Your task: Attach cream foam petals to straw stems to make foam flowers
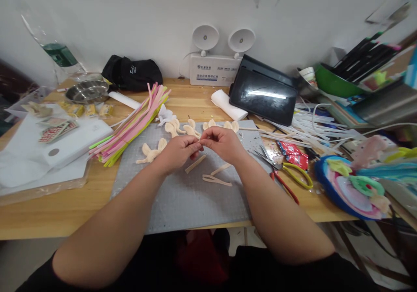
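Note:
Over the grey cutting mat (195, 205), my left hand (183, 152) and my right hand (222, 143) meet with their fingertips pinched together. What they hold between them is too small to make out. Just below lie a short cream strip (195, 164), another strip (220, 169) partly beside my right hand, and a folded cream strip (217, 180). Several cream looped pieces rest behind my hands, among them one pair of loops (173, 127). A further looped piece (150, 153) sits left of my left hand.
Scissors with yellow handles (297, 175) and red-handled pliers (285, 187) lie to the right, near a blue round tray (321, 174). Pink and green fuzzy stems (133, 129) lie left. Behind stand a black tablet-like object (263, 92) and an emergency lamp (210, 69).

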A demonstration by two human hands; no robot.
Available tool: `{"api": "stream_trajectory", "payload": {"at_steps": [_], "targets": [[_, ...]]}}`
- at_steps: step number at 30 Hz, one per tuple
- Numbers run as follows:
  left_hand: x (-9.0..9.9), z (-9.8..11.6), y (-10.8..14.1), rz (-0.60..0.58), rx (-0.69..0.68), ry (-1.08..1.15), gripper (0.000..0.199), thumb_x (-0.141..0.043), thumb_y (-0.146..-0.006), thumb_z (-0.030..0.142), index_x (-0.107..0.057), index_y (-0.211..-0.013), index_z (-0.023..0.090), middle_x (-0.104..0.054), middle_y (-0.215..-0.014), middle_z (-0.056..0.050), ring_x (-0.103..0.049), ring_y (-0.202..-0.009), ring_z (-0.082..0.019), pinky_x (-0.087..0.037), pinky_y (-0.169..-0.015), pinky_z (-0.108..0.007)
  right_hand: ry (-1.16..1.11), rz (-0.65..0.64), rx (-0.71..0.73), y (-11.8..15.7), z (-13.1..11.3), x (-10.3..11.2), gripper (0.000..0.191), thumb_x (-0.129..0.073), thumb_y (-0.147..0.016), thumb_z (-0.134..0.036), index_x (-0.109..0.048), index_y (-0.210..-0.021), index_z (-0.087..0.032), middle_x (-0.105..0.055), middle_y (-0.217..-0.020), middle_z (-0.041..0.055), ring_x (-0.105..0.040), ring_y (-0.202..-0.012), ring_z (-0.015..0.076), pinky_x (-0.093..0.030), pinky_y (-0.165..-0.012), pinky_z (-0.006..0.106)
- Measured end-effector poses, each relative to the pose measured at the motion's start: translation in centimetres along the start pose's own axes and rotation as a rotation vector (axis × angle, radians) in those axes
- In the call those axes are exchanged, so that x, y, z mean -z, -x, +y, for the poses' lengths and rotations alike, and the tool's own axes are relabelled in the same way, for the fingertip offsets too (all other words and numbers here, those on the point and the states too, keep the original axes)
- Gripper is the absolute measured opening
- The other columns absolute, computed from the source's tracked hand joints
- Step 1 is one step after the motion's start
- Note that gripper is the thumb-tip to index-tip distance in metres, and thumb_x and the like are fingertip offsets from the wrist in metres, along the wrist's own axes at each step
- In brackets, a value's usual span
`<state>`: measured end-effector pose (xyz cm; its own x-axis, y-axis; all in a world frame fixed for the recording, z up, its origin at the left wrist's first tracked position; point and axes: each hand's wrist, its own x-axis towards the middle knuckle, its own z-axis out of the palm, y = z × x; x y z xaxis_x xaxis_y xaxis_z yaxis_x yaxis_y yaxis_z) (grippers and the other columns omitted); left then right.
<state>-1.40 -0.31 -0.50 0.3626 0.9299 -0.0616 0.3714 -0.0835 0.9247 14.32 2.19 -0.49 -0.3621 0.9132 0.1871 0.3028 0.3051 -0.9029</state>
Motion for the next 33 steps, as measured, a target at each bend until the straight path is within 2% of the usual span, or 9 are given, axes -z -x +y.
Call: {"api": "stream_trajectory", "payload": {"at_steps": [3,8,13,17,21,25,29,33], "targets": [[0.0,-0.1,-0.1,0.037,0.008,-0.066,0.026,-0.042,-0.078,0.035,-0.051,-0.062,0.017,-0.048,-0.051,0.004,-0.044,-0.051,-0.009,-0.033,-0.053,-0.022,0.000,-0.019,0.006,-0.1,0.2,0.0,0.008,-0.060,-0.067,-0.024,-0.058,-0.066,-0.017,-0.053,-0.055,-0.0032,-0.044,-0.051,0.0076,-0.035,-0.050,0.022],[0.1,-0.3,-0.2,0.099,0.008,-0.088,0.026,-0.042,-0.078,0.034,-0.049,-0.061,0.017,-0.048,-0.049,0.004,-0.044,-0.050,-0.010,-0.033,-0.054,-0.023,-0.061,0.005,0.073,-0.3,0.9,0.7,0.015,-0.056,-0.072,-0.026,-0.060,-0.083,-0.017,-0.060,-0.073,0.0008,-0.052,-0.064,0.0098,-0.041,-0.061,0.025],[0.3,-0.5,-0.2,0.102,0.014,-0.041,0.024,-0.043,-0.077,0.034,-0.051,-0.061,0.017,-0.050,-0.050,0.003,-0.046,-0.052,-0.010,-0.034,-0.056,-0.023,0.117,0.079,0.214,-0.3,1.0,1.2,0.008,-0.056,-0.073,-0.024,-0.060,-0.073,-0.017,-0.058,-0.071,0.0024,-0.052,-0.067,0.0118,-0.041,-0.062,0.026],[0.2,-0.6,-0.2,0.133,0.030,-0.031,0.024,-0.043,-0.076,0.033,-0.051,-0.061,0.017,-0.050,-0.049,0.004,-0.046,-0.051,-0.010,-0.034,-0.056,-0.023,0.254,0.093,0.345,-0.1,0.9,1.1,0.009,-0.051,-0.076,-0.022,-0.059,-0.073,-0.019,-0.057,-0.073,0.0028,-0.050,-0.069,0.0126,-0.041,-0.064,0.027],[0.1,-0.5,-0.3,0.138,0.038,-0.027,0.024,-0.043,-0.076,0.034,-0.051,-0.061,0.017,-0.051,-0.048,0.003,-0.047,-0.050,-0.011,-0.034,-0.056,-0.023,0.319,0.096,0.377,-0.1,0.9,1.1,0.008,-0.050,-0.077,-0.021,-0.057,-0.074,-0.019,-0.056,-0.074,0.0033,-0.050,-0.069,0.0131,-0.040,-0.065,0.027],[0.1,-0.5,-0.4,0.202,0.061,-0.155,0.025,-0.046,-0.074,0.035,-0.053,-0.058,0.017,-0.052,-0.046,0.003,-0.044,-0.047,-0.010,-0.031,-0.051,-0.023,0.406,0.074,0.433,0.0,0.8,1.1,0.011,-0.046,-0.078,-0.018,-0.056,-0.073,-0.019,-0.056,-0.077,0.0042,-0.050,-0.076,0.0146,-0.039,-0.073,0.028],[0.0,-0.6,-0.4,0.180,0.061,-0.113,0.026,-0.046,-0.074,0.036,-0.054,-0.058,0.017,-0.051,-0.045,0.003,-0.044,-0.046,-0.010,-0.031,-0.049,-0.023,0.371,0.081,0.371,-0.2,0.8,0.9,0.010,-0.047,-0.078,-0.019,-0.056,-0.073,-0.018,-0.056,-0.076,0.0042,-0.049,-0.077,0.0145,-0.039,-0.071,0.028],[0.1,-0.6,-0.3,0.127,0.033,0.067,0.024,-0.048,-0.073,0.033,-0.054,-0.058,0.016,-0.052,-0.046,0.003,-0.047,-0.049,-0.010,-0.036,-0.056,-0.023,0.177,0.068,0.196,-0.4,1.0,0.8,0.009,-0.050,-0.076,-0.022,-0.058,-0.076,-0.017,-0.058,-0.074,0.0022,-0.050,-0.068,0.0115,-0.040,-0.063,0.025]]}}
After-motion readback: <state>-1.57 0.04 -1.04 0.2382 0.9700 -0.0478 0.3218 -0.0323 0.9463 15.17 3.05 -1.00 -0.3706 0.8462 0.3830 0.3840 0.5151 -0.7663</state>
